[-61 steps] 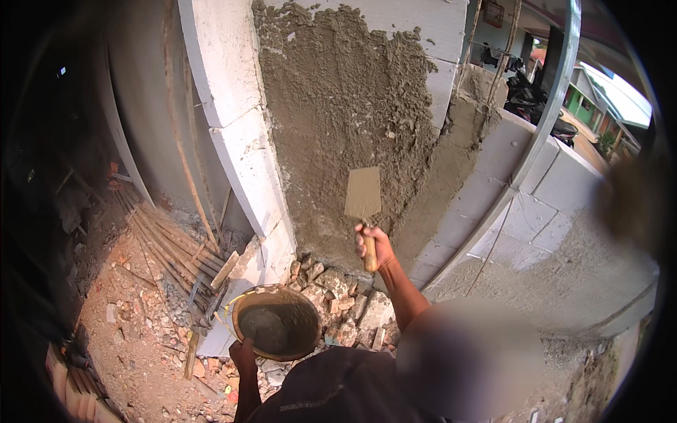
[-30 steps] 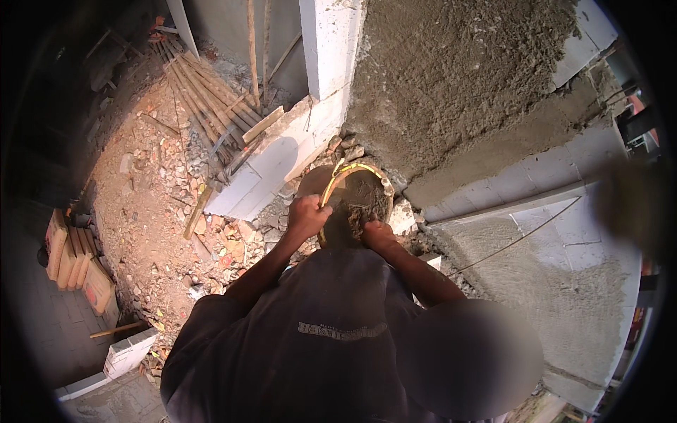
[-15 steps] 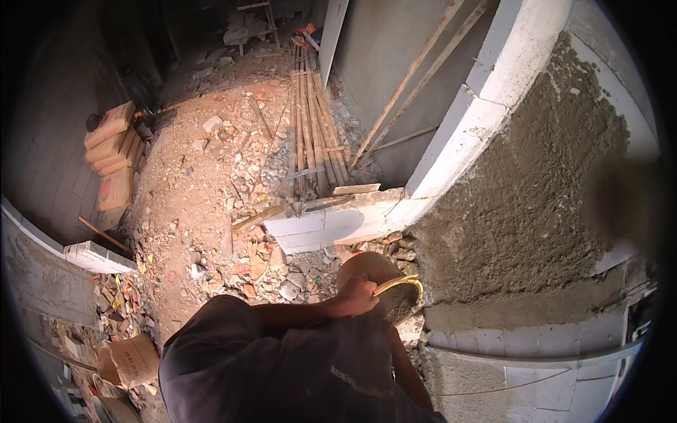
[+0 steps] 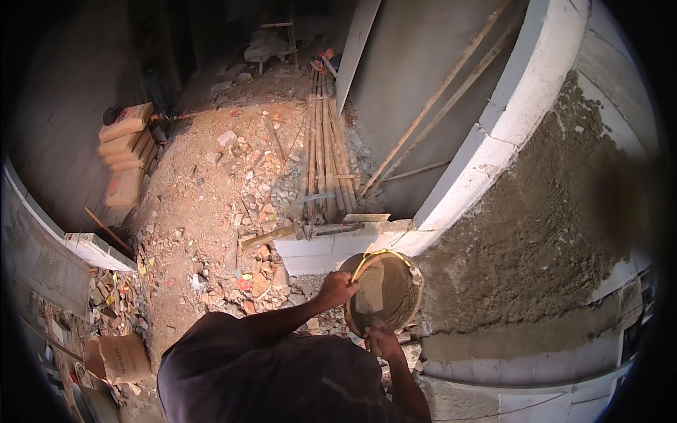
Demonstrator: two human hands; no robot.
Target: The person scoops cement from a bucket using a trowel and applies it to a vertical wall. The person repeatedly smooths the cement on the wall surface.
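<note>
A round bucket (image 4: 421,290) with a yellow handle (image 4: 366,262) hangs or stands in front of me, its mouth toward me and grey mortar (image 4: 398,292) inside. My left hand (image 4: 338,290) is closed at its left rim, on the yellow handle. At the near rim my right hand (image 4: 383,341) is closed round the grip of a trowel (image 4: 369,302), whose flat blade lies inside the bucket against the mortar. What supports the bucket's underside is hidden. To the right rises a wall patch of rough wet mortar (image 4: 508,261).
A low white block wall (image 4: 310,255) stands just beyond the bucket. Behind it lies a bundle of long poles (image 4: 324,155). Stacked sacks (image 4: 127,151) stand far left, and a torn paper sack (image 4: 127,357) lies near left. Rubble (image 4: 211,211) covers the ground.
The bucket has tipped so that its mouth now shows. My left hand has shifted slightly left and up with the handle. My right hand has come into view with the trowel in the bucket.
</note>
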